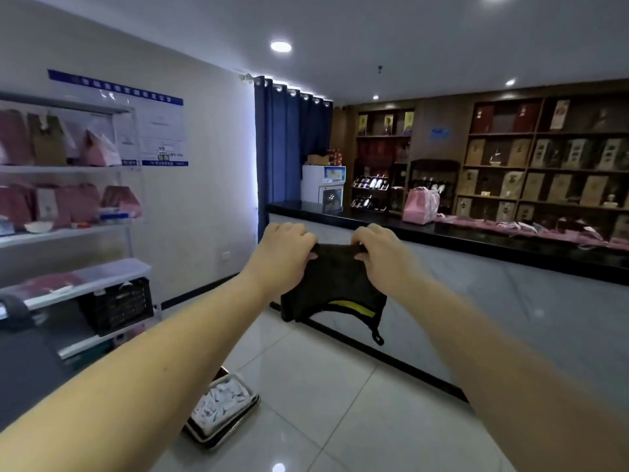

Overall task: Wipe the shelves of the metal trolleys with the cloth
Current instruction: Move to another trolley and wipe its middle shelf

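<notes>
Black cloth (332,284), with a yellow stripe and a small loop at its lower edge, hangs mid-air at centre. Left hand (284,255) at its 11 o'clock and right hand (381,255) at 1 o'clock pinch its top edge. Writing on the poster (160,131), at 10 o'clock, is too blurred to read.
</notes>
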The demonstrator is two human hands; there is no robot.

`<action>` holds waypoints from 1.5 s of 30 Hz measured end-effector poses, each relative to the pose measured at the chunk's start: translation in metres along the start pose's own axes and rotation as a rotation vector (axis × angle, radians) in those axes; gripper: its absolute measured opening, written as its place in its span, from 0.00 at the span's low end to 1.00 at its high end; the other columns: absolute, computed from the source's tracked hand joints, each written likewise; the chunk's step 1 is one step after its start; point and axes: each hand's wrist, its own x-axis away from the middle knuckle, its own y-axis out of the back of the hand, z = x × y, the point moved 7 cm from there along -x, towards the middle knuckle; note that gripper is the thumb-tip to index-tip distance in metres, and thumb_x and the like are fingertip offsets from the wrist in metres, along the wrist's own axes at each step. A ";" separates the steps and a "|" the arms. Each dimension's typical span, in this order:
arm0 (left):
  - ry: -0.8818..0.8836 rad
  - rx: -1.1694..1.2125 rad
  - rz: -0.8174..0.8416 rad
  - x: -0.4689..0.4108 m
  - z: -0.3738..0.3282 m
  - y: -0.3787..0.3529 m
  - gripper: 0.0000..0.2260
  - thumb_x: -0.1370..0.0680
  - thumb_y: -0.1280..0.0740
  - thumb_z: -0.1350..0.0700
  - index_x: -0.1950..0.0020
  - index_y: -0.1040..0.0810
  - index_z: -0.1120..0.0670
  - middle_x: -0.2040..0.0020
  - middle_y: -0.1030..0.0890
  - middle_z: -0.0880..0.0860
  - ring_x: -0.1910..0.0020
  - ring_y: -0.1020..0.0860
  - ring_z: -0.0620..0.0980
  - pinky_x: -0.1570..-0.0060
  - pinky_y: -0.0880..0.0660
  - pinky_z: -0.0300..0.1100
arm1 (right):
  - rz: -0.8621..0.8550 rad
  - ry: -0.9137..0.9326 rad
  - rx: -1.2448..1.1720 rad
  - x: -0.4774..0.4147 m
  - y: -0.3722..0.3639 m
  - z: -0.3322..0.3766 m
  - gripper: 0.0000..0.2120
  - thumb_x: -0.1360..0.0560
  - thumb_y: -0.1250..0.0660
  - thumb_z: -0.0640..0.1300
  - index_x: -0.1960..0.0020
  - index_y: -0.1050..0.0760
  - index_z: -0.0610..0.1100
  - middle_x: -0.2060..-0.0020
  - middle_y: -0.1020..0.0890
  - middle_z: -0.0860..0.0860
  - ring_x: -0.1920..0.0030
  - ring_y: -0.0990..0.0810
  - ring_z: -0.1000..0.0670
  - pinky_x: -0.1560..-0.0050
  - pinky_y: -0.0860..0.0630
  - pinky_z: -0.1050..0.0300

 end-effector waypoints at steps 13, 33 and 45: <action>-0.184 -0.035 -0.065 -0.194 0.035 -0.248 0.06 0.23 0.32 0.51 0.56 0.19 0.52 0.61 0.20 0.51 0.62 0.23 0.54 0.56 0.36 0.47 | 0.054 -0.247 0.097 -0.149 -0.130 -0.210 0.08 0.20 0.38 0.41 0.41 0.27 0.46 0.44 0.27 0.50 0.42 0.29 0.50 0.46 0.29 0.57; -0.648 0.519 -0.296 -0.591 -0.302 -0.483 0.11 0.18 0.41 0.49 0.41 0.22 0.48 0.44 0.21 0.49 0.43 0.24 0.53 0.43 0.39 0.51 | -0.152 -0.886 0.660 -0.130 -0.017 -0.666 0.04 0.21 0.36 0.40 0.47 0.25 0.44 0.49 0.24 0.48 0.46 0.27 0.46 0.45 0.27 0.48; -0.908 0.899 -0.362 -0.695 -0.623 -0.497 0.09 0.19 0.37 0.48 0.43 0.21 0.49 0.48 0.19 0.50 0.48 0.22 0.55 0.44 0.38 0.52 | -0.225 -1.243 0.885 0.026 0.118 -0.846 0.03 0.21 0.36 0.38 0.50 0.27 0.45 0.53 0.27 0.50 0.52 0.30 0.49 0.54 0.31 0.54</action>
